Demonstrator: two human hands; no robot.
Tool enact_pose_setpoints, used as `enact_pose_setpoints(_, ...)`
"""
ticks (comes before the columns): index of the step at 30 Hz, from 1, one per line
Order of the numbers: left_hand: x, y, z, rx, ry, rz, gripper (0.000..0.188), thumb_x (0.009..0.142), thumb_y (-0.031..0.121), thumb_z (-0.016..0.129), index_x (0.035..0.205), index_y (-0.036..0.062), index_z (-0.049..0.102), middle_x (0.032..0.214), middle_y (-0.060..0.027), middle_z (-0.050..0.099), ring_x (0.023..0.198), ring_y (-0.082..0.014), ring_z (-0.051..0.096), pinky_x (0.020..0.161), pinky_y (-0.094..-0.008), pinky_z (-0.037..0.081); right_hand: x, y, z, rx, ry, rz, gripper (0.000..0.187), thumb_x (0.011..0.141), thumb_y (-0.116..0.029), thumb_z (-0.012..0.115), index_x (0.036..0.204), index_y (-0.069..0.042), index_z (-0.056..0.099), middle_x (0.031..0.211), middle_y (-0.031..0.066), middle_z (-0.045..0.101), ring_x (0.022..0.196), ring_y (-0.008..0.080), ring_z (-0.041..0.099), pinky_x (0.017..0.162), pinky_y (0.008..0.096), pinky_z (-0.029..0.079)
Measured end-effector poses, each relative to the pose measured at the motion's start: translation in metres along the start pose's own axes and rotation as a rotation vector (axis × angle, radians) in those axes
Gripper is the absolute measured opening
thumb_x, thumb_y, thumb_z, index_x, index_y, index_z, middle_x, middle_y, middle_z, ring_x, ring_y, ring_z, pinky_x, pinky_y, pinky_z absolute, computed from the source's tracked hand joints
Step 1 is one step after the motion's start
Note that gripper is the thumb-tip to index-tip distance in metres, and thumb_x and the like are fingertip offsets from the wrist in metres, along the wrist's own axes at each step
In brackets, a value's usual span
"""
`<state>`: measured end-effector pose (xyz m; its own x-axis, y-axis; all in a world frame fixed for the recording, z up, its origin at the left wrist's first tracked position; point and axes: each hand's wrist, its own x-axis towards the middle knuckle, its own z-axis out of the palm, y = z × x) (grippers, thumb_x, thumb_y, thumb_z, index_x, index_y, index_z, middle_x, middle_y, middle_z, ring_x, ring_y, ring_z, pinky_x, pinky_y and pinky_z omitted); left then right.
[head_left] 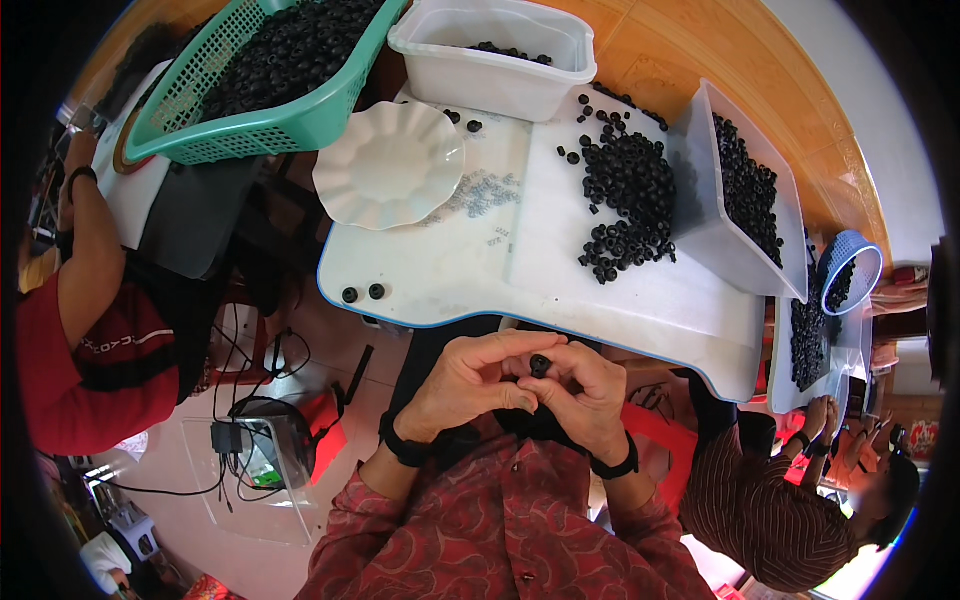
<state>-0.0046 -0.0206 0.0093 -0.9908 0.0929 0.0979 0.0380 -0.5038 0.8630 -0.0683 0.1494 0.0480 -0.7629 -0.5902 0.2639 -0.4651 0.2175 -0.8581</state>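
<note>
My right hand (590, 392) is closed in a pinch on a small black round part (540, 366). It is held above my lap, just off the front edge of the table. My left hand (468, 378) comes in from the other side, its index finger and thumb curled round toward the same part. Whatever lies between the left fingertips is hidden. Two similar black parts (376, 291) lie near the table's front left corner. A big loose pile of small black pieces (630, 190) covers the table ahead to the right.
On the white table (440, 275) stand a scalloped white plate (390, 165), a white tub (490, 75) and a translucent bin (690, 190) with black pieces. A green basket (240, 135) of black parts is at far left. People sit on both sides; cables (235, 440) hang at left.
</note>
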Motion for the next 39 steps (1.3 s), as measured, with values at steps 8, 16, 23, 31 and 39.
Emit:
enact_pose_setpoints(8, 0.001, 0.001, 0.003, 0.056, 0.045, 0.100, 0.055, 0.073, -0.004, 0.080, 0.125, 0.0028, 0.064, 0.086, 0.0005, 0.062, 0.075, -0.0051, 0.053, 0.066, -0.0202, 0.045, -0.003, -0.001, 0.007, 0.051, 0.045, -0.076, 0.026, 0.075, -0.005, 0.081, 0.095, -0.004, 0.064, 0.068, 0.0050, 0.060, 0.056, 0.0110, 0.056, 0.050, 0.0244, 0.043)
enact_pose_setpoints(16, 0.000, -0.002, 0.005, -0.012, 0.094, 0.041, 0.052, 0.074, -0.003, 0.080, 0.124, 0.0021, 0.064, 0.087, 0.0009, 0.062, 0.076, -0.0050, 0.053, 0.069, -0.0197, 0.047, -0.003, 0.002, 0.010, 0.033, 0.064, -0.080, 0.025, 0.077, -0.005, 0.080, 0.097, -0.003, 0.064, 0.072, 0.0049, 0.061, 0.057, 0.0096, 0.055, 0.051, 0.0234, 0.043)
enact_pose_setpoints(23, 0.001, 0.007, 0.011, -0.001, 0.085, 0.052, 0.045, 0.078, -0.011, 0.071, 0.121, -0.0025, 0.064, 0.122, -0.0139, 0.063, 0.093, -0.0123, 0.060, 0.079, -0.0264, 0.053, -0.008, 0.007, 0.009, 0.450, 0.053, 0.203, 0.019, 0.087, -0.005, 0.072, 0.103, 0.000, 0.065, 0.076, -0.0015, 0.060, 0.060, 0.0030, 0.048, 0.052, 0.0179, 0.037)
enact_pose_setpoints(31, 0.008, 0.003, 0.004, 0.545, 0.113, 0.333, 0.030, 0.083, -0.003, 0.069, 0.113, 0.0008, 0.068, 0.118, -0.0130, 0.064, 0.100, -0.0185, 0.064, 0.083, -0.0267, 0.051, -0.003, 0.003, 0.005, 1.089, -0.065, 0.534, 0.019, 0.096, -0.016, 0.063, 0.101, 0.002, 0.064, 0.071, -0.0014, 0.054, 0.053, 0.0040, 0.039, 0.049, 0.0196, 0.030)
enact_pose_setpoints(39, 0.009, 0.003, 0.019, 0.549, 0.231, 0.302, 0.021, 0.081, -0.004, 0.068, 0.101, 0.0022, 0.068, 0.107, -0.0080, 0.063, 0.086, -0.0155, 0.059, 0.074, -0.0258, 0.047, -0.004, 0.005, 0.004, 1.216, -0.065, 0.635, 0.020, 0.097, -0.020, 0.063, 0.089, -0.001, 0.061, 0.068, -0.0005, 0.052, 0.050, 0.0049, 0.038, 0.048, 0.0207, 0.029)
